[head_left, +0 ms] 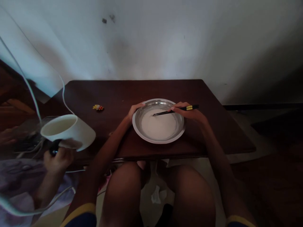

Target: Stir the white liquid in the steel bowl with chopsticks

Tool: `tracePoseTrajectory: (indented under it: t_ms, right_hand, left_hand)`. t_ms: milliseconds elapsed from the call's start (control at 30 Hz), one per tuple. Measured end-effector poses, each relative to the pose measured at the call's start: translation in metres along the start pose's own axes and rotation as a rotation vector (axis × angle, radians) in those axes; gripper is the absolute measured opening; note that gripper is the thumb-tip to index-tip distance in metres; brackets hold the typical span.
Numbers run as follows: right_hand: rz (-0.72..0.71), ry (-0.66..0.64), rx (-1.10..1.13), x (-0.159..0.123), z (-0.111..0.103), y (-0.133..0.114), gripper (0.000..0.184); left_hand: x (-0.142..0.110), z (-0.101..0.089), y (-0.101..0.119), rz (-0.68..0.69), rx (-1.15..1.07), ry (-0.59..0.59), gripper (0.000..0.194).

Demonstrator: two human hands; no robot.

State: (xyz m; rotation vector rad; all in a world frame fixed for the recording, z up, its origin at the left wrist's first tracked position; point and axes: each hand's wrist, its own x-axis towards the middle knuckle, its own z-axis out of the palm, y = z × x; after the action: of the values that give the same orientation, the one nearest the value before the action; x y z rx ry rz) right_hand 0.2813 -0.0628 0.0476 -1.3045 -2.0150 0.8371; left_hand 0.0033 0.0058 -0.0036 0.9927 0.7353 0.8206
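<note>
A metal bowl (156, 141) stands on the dark wooden table (113, 94), holding a smooth white mixture (158, 124). My left hand (134, 110) grips the bowl's left rim, its fingers partly hidden behind the edge. Above the right rim, my right hand (186, 110) is closed around black chopsticks (163, 112) with gold bands near the rear end. Their tips dip into the white mixture left of its middle.
To the left a white lampshade-like cylinder (85, 132) lies tilted. Another person's hand (60, 159) holds a dark object by it. A small yellow and red toy figure (98, 107) lies on the table. White cables (63, 90) hang at left; a pale wall (153, 47) stands behind.
</note>
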Motion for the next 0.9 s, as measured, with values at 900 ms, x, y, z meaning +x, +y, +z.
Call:
tracePoseTrajectory:
  t_ms: [900]
  right_hand:
    - [-0.002, 0.023, -0.080, -0.010, -0.023, 0.003, 0.035]
  left_hand:
    - [0.005, -0.010, 0.000, -0.139, -0.005, 0.054, 0.032]
